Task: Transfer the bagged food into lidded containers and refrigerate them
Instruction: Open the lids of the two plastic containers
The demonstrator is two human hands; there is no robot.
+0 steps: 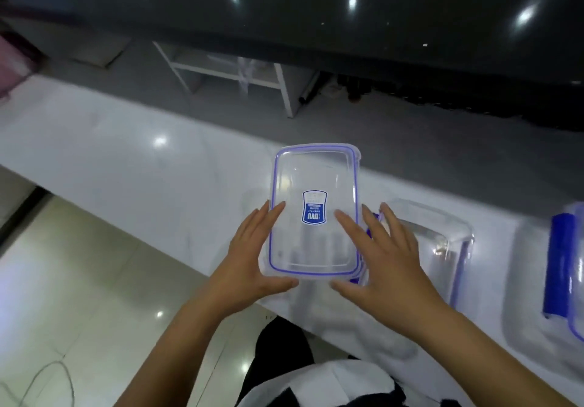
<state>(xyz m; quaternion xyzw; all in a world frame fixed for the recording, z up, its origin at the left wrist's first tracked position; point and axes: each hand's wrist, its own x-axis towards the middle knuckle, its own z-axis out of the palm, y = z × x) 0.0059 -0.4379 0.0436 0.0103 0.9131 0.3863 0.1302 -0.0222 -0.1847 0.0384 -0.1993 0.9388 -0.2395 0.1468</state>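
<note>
A clear rectangular container with a blue-sealed lid [316,185] and a blue label sits at the near edge of the white counter [126,160]. My left hand [252,261] lies along its left side, fingers straight, thumb along the near edge. My right hand [379,254] rests on the right side of the lid in the same way, fingers straight, thumb at the near edge. I cannot see any food inside it. No bagged food shows in this view.
A second clear container [439,248] stands just right of my right hand. A third one with a blue clasp [562,264] is at the far right edge. Beyond the counter are a grey floor, a white shelf frame [227,71] and a dark glossy surface.
</note>
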